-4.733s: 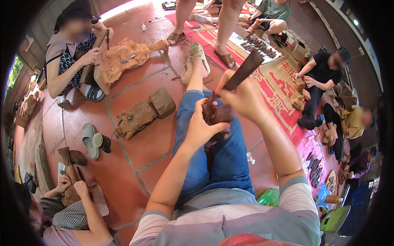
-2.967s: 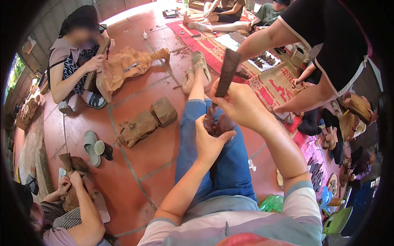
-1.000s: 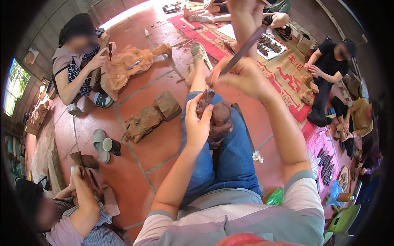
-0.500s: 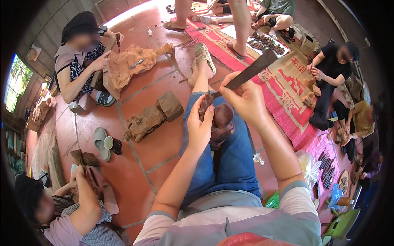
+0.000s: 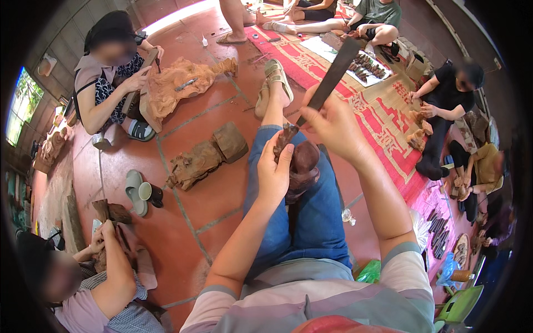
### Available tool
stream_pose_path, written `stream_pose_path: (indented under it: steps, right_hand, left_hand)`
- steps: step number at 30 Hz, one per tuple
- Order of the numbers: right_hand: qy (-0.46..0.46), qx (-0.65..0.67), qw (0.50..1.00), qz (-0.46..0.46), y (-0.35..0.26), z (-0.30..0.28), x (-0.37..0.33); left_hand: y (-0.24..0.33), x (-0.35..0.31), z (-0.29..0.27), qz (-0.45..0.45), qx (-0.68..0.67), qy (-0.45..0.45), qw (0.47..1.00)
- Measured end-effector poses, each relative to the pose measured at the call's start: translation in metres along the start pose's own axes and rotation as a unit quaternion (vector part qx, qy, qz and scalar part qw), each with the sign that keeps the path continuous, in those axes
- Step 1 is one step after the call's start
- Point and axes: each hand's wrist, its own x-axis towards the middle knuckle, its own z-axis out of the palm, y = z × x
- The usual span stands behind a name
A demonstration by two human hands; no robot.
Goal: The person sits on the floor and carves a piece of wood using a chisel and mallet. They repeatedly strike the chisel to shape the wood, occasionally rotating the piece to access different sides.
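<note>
Above my lap, my left hand [image 5: 274, 169] is closed round a small dark-brown wood carving [image 5: 286, 136] held upright. In my right hand [image 5: 333, 125], closed too, is a long flat dark tool [image 5: 335, 72]. Its broad end points up and away, and its narrow lower end meets or nearly meets the carving's top. My fingers hide part of it, so its exact kind does not show. A larger rounded dark wood piece [image 5: 304, 160] rests between my thighs, just right of the left hand.
On the tiled floor to the left lie a carved wood block [image 5: 202, 155], grey slippers [image 5: 134, 191] and a cup [image 5: 150, 194]. One person works on a large pale carving [image 5: 177, 86]; another sits near left. A red patterned mat [image 5: 383, 144] with people beside it spreads right.
The tool has swung more upright, and my right hand has shifted slightly up and right. My left hand still holds the carving. A standing person beyond has stepped left.
</note>
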Motion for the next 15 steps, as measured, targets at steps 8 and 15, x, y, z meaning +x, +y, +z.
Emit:
stream_pose_path:
  steps: [8, 15]
  right_hand:
    - [-0.047, -0.131, 0.988, -0.068, 0.0, 0.002, 0.01]
    - [-0.011, -0.239, 0.963, -0.12, 0.002, 0.01, 0.006]
  left_hand:
    - [-0.001, 0.0, 0.001, -0.01, -0.007, 0.003, 1.0]
    - [-0.006, 0.001, 0.002, 0.001, -0.041, -0.002, 0.999]
